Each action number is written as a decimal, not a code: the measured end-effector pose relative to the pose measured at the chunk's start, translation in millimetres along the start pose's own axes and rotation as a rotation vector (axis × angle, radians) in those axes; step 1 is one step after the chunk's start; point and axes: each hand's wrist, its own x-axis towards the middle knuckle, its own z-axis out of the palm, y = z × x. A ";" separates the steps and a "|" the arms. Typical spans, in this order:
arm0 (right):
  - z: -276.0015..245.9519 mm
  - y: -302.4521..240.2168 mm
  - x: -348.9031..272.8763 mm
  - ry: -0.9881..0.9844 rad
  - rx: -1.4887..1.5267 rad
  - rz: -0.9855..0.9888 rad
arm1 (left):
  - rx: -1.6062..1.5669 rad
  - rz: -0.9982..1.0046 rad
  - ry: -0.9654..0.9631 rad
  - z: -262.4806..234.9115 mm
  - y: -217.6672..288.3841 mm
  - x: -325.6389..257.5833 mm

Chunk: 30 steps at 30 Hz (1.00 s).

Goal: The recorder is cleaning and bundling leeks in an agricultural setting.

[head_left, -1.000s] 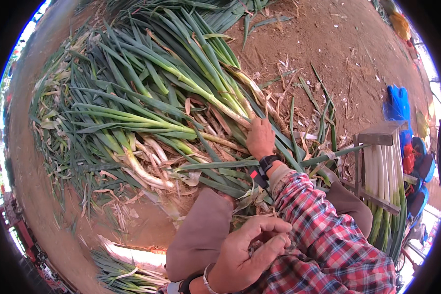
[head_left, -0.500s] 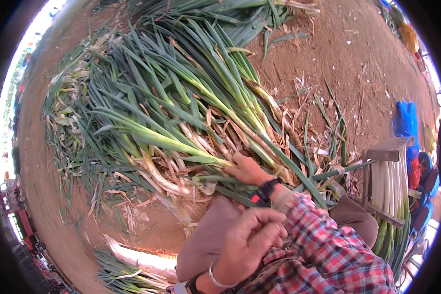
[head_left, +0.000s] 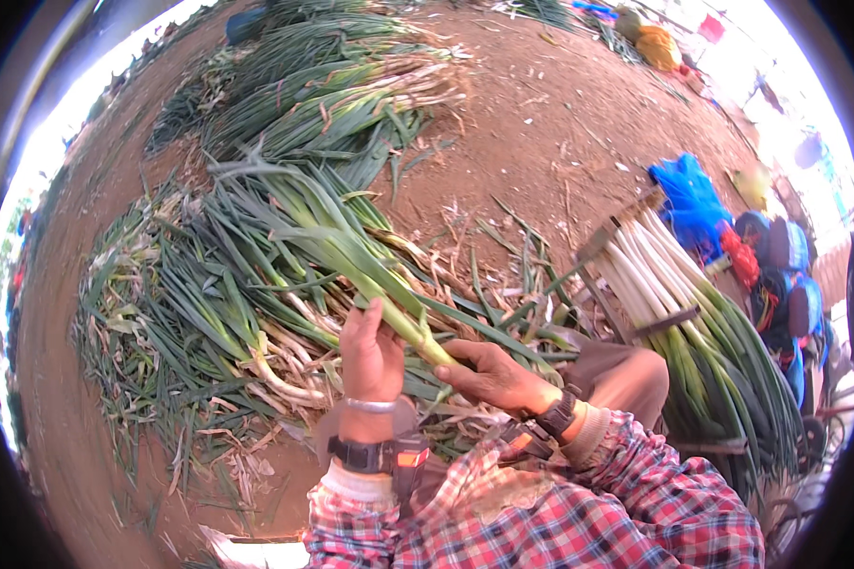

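In left hand and right hand, a leek; lower end hidden

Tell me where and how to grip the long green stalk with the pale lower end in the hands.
The long green, pale-ended stalk is probably best wrapped around its smooth, narrow shaft, coming from the person's near side, where the left hand and right hand are. It slants away, and its far leaves splay too loosely for a firm hold.

Brown earth carried a loose leek heap, a farther leek pile and scattered dry scraps; 1 wooden rack bore a row of pale-stemmed leeks.
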 end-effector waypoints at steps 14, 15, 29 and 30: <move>-19.8 25.3 -81.2 0.616 -0.376 -0.575 | 0.276 0.400 -0.215 119.8 -19.9 -65.1; -24.0 41.9 -85.4 0.587 -0.400 -0.496 | 0.264 0.387 -0.244 121.5 -10.6 -62.6; -75.1 64.0 -61.9 0.438 -0.263 -0.400 | 0.278 0.304 -0.294 135.7 33.2 -79.8; -60.7 15.0 -63.4 0.368 -0.120 -0.472 | 0.222 0.209 -0.291 130.9 20.8 -85.4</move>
